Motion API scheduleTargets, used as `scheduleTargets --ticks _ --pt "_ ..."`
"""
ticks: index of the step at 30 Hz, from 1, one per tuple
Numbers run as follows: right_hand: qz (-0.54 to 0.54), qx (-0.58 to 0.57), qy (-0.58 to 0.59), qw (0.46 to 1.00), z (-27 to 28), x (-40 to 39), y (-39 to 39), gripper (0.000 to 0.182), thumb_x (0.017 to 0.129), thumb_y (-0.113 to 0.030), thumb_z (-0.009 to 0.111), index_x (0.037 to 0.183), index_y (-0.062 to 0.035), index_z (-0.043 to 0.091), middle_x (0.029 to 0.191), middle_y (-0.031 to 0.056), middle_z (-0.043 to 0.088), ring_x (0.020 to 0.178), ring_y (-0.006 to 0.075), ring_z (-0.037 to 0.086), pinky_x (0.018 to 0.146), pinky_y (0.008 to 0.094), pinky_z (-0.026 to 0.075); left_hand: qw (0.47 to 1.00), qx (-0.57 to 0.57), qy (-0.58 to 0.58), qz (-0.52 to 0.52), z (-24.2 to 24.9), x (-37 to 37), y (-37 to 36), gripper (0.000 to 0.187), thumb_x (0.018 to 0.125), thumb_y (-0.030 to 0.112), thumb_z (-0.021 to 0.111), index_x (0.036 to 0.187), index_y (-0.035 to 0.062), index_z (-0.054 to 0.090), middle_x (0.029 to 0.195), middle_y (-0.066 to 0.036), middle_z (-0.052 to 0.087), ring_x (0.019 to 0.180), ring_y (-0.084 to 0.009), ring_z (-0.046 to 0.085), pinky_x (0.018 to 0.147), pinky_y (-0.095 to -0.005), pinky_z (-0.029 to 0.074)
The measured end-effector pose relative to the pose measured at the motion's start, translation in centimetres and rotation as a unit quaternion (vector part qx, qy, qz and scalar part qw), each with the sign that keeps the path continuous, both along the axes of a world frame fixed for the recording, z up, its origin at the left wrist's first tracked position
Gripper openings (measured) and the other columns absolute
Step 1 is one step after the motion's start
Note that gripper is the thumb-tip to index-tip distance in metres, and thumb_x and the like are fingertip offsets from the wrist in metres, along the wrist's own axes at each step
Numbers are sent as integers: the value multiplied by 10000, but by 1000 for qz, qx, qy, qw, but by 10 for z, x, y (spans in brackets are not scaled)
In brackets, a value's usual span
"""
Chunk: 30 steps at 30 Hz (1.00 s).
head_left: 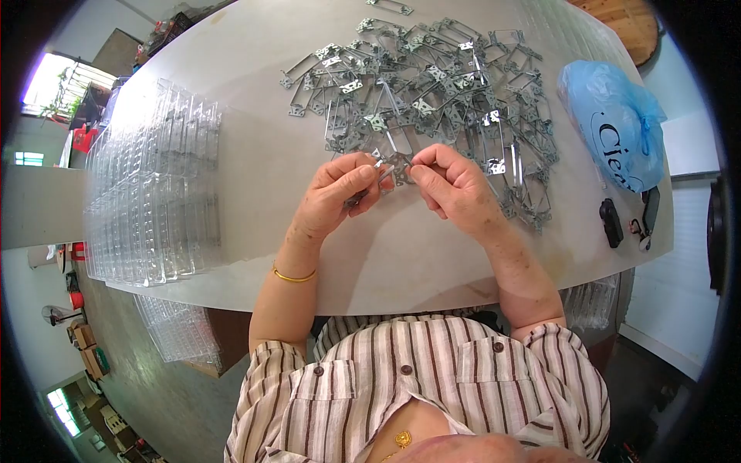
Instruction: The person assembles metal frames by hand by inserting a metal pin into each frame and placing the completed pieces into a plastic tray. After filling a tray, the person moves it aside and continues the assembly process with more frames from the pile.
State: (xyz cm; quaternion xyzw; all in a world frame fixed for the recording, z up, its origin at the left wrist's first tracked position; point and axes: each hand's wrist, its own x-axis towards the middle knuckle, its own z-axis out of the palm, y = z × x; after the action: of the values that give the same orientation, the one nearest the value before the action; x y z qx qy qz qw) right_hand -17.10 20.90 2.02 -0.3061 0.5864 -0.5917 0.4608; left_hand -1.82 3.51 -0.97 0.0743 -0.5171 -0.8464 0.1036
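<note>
My left hand (345,187) is closed around a metal bracket (385,174) at the near edge of the pile. Close to its right, my right hand (454,185) pinches the end of a metal piece between thumb and fingertips. Whether both hands hold the same piece I cannot tell. Beyond and to the right of my hands spreads a large heap of grey metal brackets (424,77), thin rods with plates at their ends, lying on the pale table (262,154).
Stacked clear plastic trays (150,185) stand at the table's left. To the right are a blue plastic bag (614,123) and a black object (610,223). More clear trays (176,328) sit below the table's left edge, and a round wooden top (621,27) is at the upper right.
</note>
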Motion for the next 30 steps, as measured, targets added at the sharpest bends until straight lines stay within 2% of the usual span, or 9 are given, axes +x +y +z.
scheduleTargets --ticks 11,14,16,20,22,23,26,28,30 --pt "2 9 -23 1000 -2 0 -1 148 1036 -184 591 1053 -38 571 690 -43 521 549 31 441 474 204 339 996 -82 -21 -14 2 1 -1 317 1041 264 572 877 5 653 717 30 510 577 -32 401 498 -200 302" --pt "-16 5 -17 1000 1 0 -1 188 1041 -195 584 1110 -21 569 714 -14 566 558 58 490 496 219 386 997 -71 -19 -23 2 1 0 325 1039 274 582 866 6 647 719 31 506 585 -30 400 507 -198 301" --pt "-4 0 -76 997 0 0 -3 262 1062 -235 546 1187 -5 559 695 20 575 534 101 514 545 241 448 995 -86 -32 -30 4 1 0 329 1036 281 588 858 10 639 723 33 508 590 -28 399 508 -200 298" --pt "25 -2 -154 988 -2 -3 -2 323 1067 -270 531 1233 7 550 732 50 613 562 132 578 568 255 495 995 -81 -36 -38 6 1 1 327 1036 280 589 860 10 638 722 36 501 589 -27 395 508 -204 291" --pt "19 -8 -229 973 -1 -4 -1 317 1069 -298 520 1176 -3 563 720 57 625 549 140 600 525 261 498 995 -80 -23 -55 7 2 0 326 1030 289 597 857 17 639 721 36 501 593 -28 396 514 -204 288" --pt "20 -8 -228 973 -1 -4 0 317 1069 -298 520 1176 -3 563 720 57 625 549 140 600 525 261 498 995 -80 -23 -54 6 3 -1 326 1030 289 597 857 17 639 721 36 501 593 -28 396 514 -204 288" --pt "38 14 -191 981 -2 -5 -1 288 1060 -311 533 1085 -27 577 687 50 623 509 139 604 459 258 482 992 -83 -41 -85 4 4 -1 326 1025 302 603 867 22 656 715 39 504 596 -30 399 521 -207 288" --pt "23 33 -125 991 -5 -4 -1 239 1050 -286 543 986 -59 577 635 20 588 438 107 534 404 241 427 988 -108 -38 -99 8 4 2 320 1021 307 608 876 28 667 717 42 518 597 -31 407 531 -204 303" --pt "20 40 -80 996 -3 -9 0 215 1043 -264 553 972 -63 580 642 19 599 459 95 535 417 230 422 988 -104 -30 -112 7 4 2 316 1020 301 609 870 29 666 737 33 546 592 -33 413 532 -204 311"
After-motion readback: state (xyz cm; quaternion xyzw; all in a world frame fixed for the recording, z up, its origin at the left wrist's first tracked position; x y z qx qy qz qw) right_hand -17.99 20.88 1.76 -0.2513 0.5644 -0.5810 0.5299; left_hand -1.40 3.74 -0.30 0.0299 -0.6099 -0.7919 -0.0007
